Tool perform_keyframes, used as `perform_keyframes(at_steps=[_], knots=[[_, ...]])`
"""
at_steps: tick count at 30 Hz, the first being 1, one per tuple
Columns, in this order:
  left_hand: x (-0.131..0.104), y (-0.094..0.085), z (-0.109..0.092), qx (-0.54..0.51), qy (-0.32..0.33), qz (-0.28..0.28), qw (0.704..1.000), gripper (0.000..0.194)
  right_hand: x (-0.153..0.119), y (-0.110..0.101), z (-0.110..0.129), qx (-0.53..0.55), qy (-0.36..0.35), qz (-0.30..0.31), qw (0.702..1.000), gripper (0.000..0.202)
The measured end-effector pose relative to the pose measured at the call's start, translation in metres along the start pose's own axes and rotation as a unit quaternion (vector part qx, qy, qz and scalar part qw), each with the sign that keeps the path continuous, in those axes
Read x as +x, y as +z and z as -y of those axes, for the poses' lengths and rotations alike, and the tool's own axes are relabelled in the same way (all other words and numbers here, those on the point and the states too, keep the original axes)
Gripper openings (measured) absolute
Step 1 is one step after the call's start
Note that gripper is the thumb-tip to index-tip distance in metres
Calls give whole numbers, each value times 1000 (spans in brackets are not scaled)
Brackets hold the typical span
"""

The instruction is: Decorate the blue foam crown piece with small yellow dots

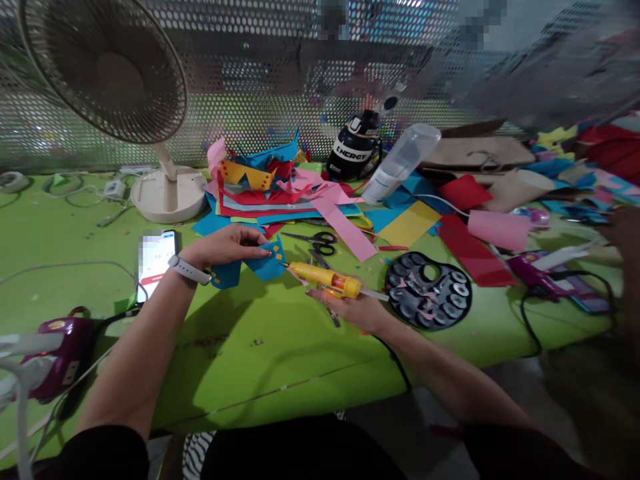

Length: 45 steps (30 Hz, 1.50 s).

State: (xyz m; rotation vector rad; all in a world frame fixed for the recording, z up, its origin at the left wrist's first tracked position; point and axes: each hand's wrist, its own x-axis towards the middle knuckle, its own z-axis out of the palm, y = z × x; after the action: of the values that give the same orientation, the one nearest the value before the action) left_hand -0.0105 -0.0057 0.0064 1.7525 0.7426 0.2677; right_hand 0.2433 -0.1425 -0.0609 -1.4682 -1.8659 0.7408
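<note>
Head view: nearest on the bright green tabletop (295,363), a glossy purple power strip (75,340) with white plugs sits beside your left forearm. Your right hand (357,310) is wrapped around a yellow plastic glue gun (323,275), its nozzle pointing left; you cannot tell whether the tip touches the paper. Left of it, your left hand (233,245) pinches a cut blue paper piece (265,269) with small yellow squares, held just above the table. Right of the gun lies a dark, round-welled plastic palette (454,315) with pink scraps. Beyond are black-handled metal scissors (325,248), then a long pink paper strip (345,230). Farther back stand a beige round fan (120,77) and a black "ENERGY" bottle (350,155).
</note>
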Motion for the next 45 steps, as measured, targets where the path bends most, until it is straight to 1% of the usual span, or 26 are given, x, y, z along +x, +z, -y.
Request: perform_keyframes(at_steps=[7, 12, 16, 20, 23, 26, 28, 29, 31, 34, 36, 37, 39, 41, 43, 45], knots=[[0, -1, 0, 12, 6, 3, 1000, 34, 2, -8, 10, 55, 20, 5, 998, 25], [0, -1, -1, 10, 4, 4, 1000, 32, 2, -13, 19, 119, 52, 13, 991, 17], [0, 0, -1, 10, 9, -1, 1000, 30, 2, -11, 22, 137, 59, 5, 989, 23], [0, 1, -2, 13, 13, 1, 1000, 30, 1, -7, 18, 132, 59, -2, 989, 28], [0, 1, -2, 14, 8, 1, 1000, 29, -2, -7, 12, 88, 32, -8, 996, 28], [-1, 0, -2, 8, 5, 1, 1000, 30, -7, -16, 9, -25, -49, 12, 998, 24], [-1, -1, -1, -1, 6, -2, 1000, 30, -12, -27, 9, -115, -106, 25, 987, 17], [-1, -2, -1, -3, 6, -3, 1000, 30, -15, -34, 9, -153, -124, 23, 980, 14], [-1, -4, -1, -2, 8, -5, 1000, 31, -22, -49, 7, -216, -125, -14, 968, 13], [-1, -6, -1, 8, 7, -5, 1000, 32, -36, -75, -7, -286, -89, -118, 947, 15], [-1, -7, 0, 8, 3, -4, 1000, 33, -46, -93, -25, -323, -22, -180, 929, 22], [0, -7, 1, 5, 0, -4, 1000, 33, -51, -102, -36, -338, 27, -198, 920, 26], [1, -7, 2, 0, -3, -1, 1000, 32, -59, -119, -60, -353, 127, -193, 907, 30], [2, -7, 3, -1, -7, -1, 1000, 32, -67, -133, -82, -358, 196, -161, 899, 35], [3, -6, 3, 1, -14, -3, 1000, 33, -72, -143, -96, -359, 228, -130, 895, 45], [3, -5, 2, 1, -19, -7, 1000, 35, -75, -148, -98, -364, 221, -110, 898, 50]])
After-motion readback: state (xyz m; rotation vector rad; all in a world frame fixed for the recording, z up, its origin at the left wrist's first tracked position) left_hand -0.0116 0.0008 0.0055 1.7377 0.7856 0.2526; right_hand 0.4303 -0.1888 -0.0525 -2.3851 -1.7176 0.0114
